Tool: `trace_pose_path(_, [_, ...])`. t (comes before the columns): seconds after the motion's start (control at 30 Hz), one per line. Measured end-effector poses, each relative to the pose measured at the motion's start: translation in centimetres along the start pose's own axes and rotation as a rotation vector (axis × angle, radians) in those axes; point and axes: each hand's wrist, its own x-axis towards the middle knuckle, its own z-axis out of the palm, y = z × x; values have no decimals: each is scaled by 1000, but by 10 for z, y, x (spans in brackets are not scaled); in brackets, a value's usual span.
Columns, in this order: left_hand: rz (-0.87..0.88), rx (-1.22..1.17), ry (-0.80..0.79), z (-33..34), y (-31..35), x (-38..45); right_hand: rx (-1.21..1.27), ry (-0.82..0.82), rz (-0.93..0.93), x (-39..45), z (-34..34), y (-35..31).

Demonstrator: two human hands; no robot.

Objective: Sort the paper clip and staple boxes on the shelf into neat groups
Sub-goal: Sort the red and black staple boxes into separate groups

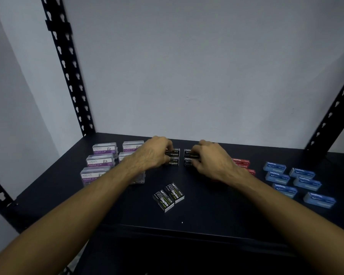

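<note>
On the black shelf point(207, 207), my left hand point(153, 151) grips a pair of black staple boxes point(174, 157) at the back middle. My right hand point(211, 157) grips a second pair of black staple boxes point(188, 158) just to their right, a small gap between the pairs. Two more black staple boxes point(168, 196) lie side by side, turned at an angle, nearer the front. Clear paper clip boxes with purple labels point(100, 161) stand grouped at the left, partly hidden by my left forearm. Red staple boxes point(241, 162) sit behind my right wrist, mostly covered. Several blue staple boxes point(298, 180) lie grouped at the right.
Black perforated shelf posts rise at the back left point(68, 72) and the back right point(334, 110), with a plain grey wall behind. The shelf's front edge point(187, 231) runs below the angled boxes. A tiny white speck point(182, 222) lies near that edge.
</note>
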Motion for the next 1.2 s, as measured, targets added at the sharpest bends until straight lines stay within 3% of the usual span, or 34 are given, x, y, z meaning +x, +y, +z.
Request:
trace_pose_path(0.2, [30, -135, 38, -14, -4, -29, 117, 18, -26, -22, -6, -23])
trace_pose_path(0.33, [57, -194, -1, -15, -7, -58, 228, -61, -85, -37, 1, -37])
trace_pose_path(0.53, [91, -225, -17, -14, -7, -95, 317, -127, -9, -54, 10, -51])
trace_pose_path(0.9, [116, -228, -227, 2, -10, -114, 313, -149, 91, -63, 11, -62])
trace_pose_path(1.2, [106, -303, -241, 5, -13, -111, 345, -176, 118, -62, 9, -53])
